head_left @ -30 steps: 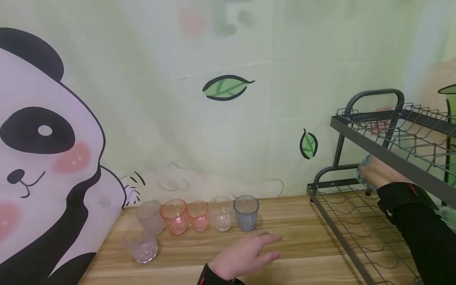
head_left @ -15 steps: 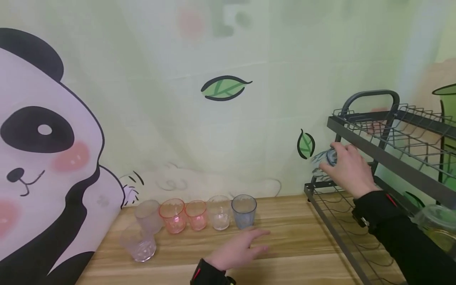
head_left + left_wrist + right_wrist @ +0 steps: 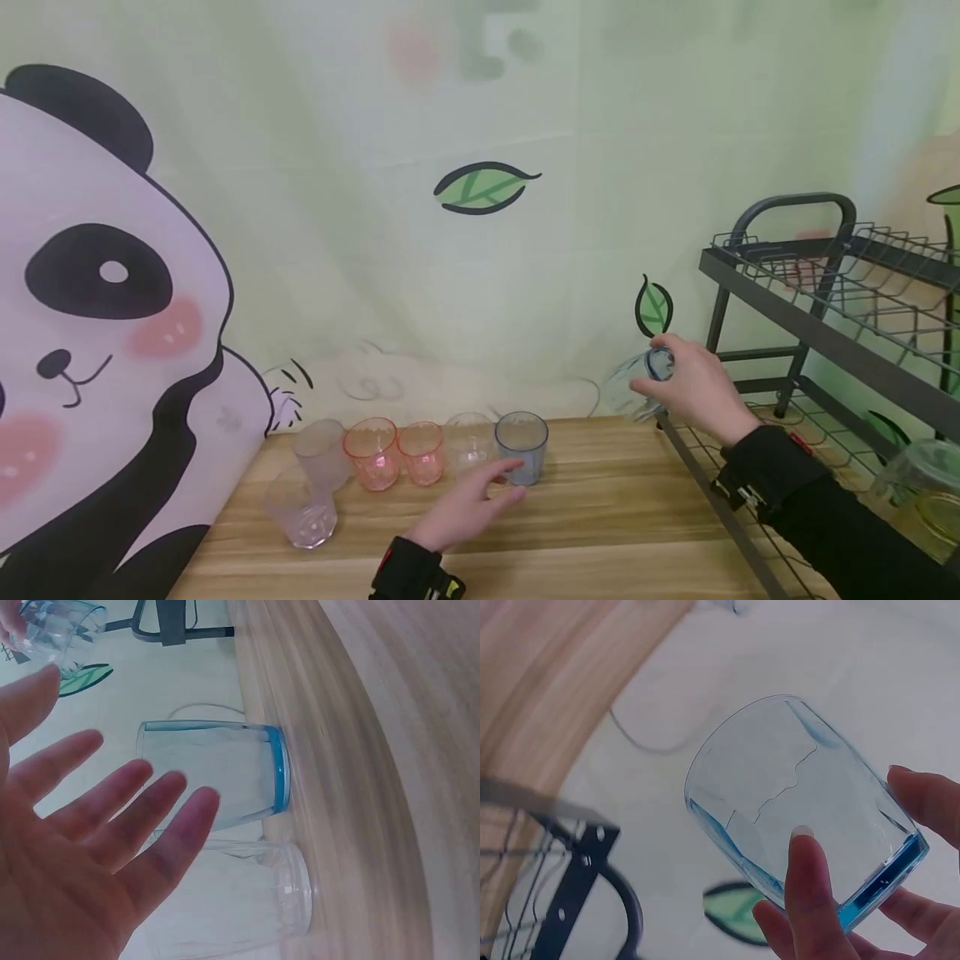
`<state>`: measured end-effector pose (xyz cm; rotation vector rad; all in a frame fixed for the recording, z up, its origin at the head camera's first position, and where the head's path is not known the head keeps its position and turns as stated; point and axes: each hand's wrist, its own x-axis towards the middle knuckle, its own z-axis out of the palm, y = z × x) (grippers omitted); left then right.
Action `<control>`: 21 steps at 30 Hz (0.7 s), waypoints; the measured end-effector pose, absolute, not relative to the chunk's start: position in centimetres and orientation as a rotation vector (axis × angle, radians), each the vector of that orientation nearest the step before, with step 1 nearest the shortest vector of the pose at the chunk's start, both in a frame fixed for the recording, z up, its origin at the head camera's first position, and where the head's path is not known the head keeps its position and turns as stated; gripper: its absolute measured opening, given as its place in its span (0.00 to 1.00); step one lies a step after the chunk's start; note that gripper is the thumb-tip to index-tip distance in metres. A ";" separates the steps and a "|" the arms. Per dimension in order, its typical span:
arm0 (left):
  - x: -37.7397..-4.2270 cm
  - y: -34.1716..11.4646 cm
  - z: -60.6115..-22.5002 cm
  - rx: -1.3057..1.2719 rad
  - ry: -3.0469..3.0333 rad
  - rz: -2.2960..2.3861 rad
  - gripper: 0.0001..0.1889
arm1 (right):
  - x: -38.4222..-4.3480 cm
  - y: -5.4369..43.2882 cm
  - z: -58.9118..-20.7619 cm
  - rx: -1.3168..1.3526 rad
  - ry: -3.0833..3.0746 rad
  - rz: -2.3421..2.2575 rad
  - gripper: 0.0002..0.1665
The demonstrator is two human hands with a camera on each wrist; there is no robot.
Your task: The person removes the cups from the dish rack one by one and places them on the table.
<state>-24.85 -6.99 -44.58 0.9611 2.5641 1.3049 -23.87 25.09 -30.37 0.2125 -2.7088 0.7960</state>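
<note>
My right hand (image 3: 697,387) holds a clear bluish glass (image 3: 802,795) by its base, thumb and fingers around it. It is tipped sideways in the air, left of the rack, its mouth pointing away from the palm. Fingers of my left hand (image 3: 468,508) are spread and relaxed, holding nothing. That hand hovers over the table in front of a blue glass (image 3: 522,450), overlapping its lower part in the head view. Left of the blue glass stand a clear glass (image 3: 225,900), a small pink glass (image 3: 422,454) and a larger pink glass (image 3: 372,454).
Two more clear glasses, a rear one (image 3: 322,454) and a front one (image 3: 303,512), stand at the row's left end. A dark two-tier wire rack (image 3: 810,308) occupies the right side. A lidded clear jar (image 3: 926,492) is at its lower right. A panda-printed cloth hangs behind the table (image 3: 600,533).
My right hand has come out from between the rack's tiers with the bluish glass and moved left and down, beyond the rack's edge. My left hand has drifted left, toward the blue glass.
</note>
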 end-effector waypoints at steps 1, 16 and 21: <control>-24.9 -7.0 -44.7 0.961 2.570 1.315 0.26 | -23.8 24.8 -30.7 0.221 -2.713 0.799 0.41; -25.5 -7.2 -45.7 0.832 2.314 1.609 0.31 | -22.6 19.7 -33.7 0.248 -2.604 1.011 0.39; -25.5 -7.2 -45.3 0.851 2.212 1.706 0.38 | -21.9 18.1 -34.5 0.252 -2.602 1.144 0.40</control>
